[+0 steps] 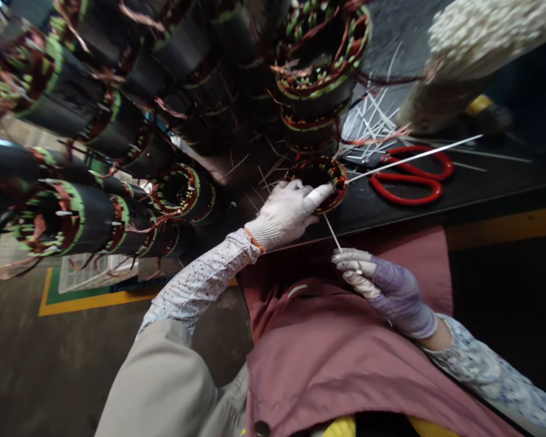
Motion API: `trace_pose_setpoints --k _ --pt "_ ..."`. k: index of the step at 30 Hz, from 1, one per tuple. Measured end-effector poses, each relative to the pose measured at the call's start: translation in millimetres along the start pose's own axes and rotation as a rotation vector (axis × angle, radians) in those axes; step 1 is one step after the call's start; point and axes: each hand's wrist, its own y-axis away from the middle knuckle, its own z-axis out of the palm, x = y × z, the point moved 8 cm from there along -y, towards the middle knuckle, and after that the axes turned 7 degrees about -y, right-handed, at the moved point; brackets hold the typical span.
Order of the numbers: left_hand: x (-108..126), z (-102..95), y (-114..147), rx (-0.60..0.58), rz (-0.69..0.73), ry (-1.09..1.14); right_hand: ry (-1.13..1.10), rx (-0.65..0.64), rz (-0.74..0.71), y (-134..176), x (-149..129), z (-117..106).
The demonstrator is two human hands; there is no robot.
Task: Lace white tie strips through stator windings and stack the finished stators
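A motor stator [341,197] with copper windings stands at the table's near edge. My left hand [286,209], in a white knit glove, grips its rim from the left, with the index finger stretched over the windings. My right hand [382,285], in a purple and white glove, is below and right of the stator, apart from it. Its fingertips pinch a white cord [332,232] that runs up to the stator's near side. Another white length [414,159] sticks out from the stator's right side; whether both are one cord is hidden.
Red-handled scissors [407,199] lie right of the stator, beside scattered white cord pieces [368,121]. A thick bundle of white cords [491,36] stands at the back right. Stacked stators [318,79] crowd the back and left. A white crate [84,273] sits lower left.
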Motion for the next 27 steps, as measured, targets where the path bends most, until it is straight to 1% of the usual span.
trace_pose_setpoints --k 3,6,9,11,14,18,23,27 --pt "1 0.3 0 -0.014 -0.008 0.010 -0.013 0.027 0.013 -11 2 4" --pt "2 -2.1 1 0.000 -0.027 0.018 -0.041 0.072 -0.037 -27 -2 6" --pt "2 -4.0 3 0.012 -0.048 0.021 -0.056 0.031 -0.099 -31 -13 6" --pt "2 -4.1 3 0.010 -0.053 0.021 -0.050 0.011 -0.070 -24 -18 1" --pt "1 -3.4 2 0.003 -0.055 0.012 -0.012 0.058 0.010 -8 -19 -9" --pt "2 -3.0 1 -0.005 -0.064 0.008 0.016 0.099 0.044 2 -15 -10" --pt "3 -4.0 0 -0.024 -0.074 0.009 -0.008 0.117 0.072 -2 -9 -6" --pt "3 -3.8 0 -0.017 -0.067 0.019 -0.004 0.168 0.089 -21 2 0"
